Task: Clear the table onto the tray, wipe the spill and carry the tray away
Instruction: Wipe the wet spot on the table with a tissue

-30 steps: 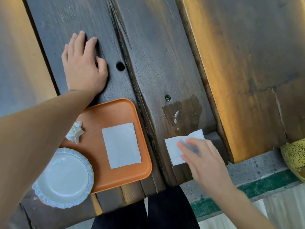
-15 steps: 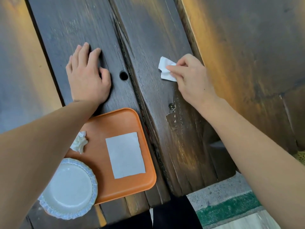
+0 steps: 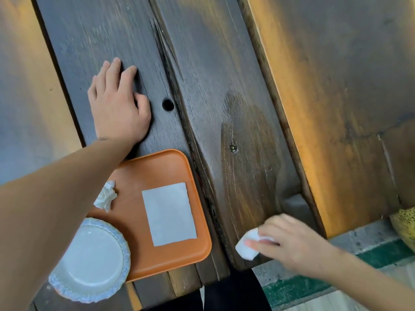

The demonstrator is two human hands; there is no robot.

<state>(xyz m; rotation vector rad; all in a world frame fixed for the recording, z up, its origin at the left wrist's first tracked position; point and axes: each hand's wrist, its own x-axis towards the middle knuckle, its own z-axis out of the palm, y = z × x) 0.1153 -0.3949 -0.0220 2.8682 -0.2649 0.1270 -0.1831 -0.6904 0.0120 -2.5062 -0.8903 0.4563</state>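
While the left hand (image 3: 118, 104) lies flat with fingers together on the dark wooden table (image 3: 202, 52), just beyond the orange tray (image 3: 157, 167), the right hand (image 3: 289, 241) pinches a wadded white napkin (image 3: 247, 248) against the plank's near edge. A damp streak (image 3: 244, 158) runs up the plank from there. The tray holds a flat white napkin (image 3: 169, 213), a crumpled tissue (image 3: 106, 196) and a paper plate (image 3: 89, 259) overhanging its near-left corner.

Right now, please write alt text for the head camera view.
The right hand presses a white napkin on the dark wooden table near its edge. The left hand lies flat beside an orange tray.
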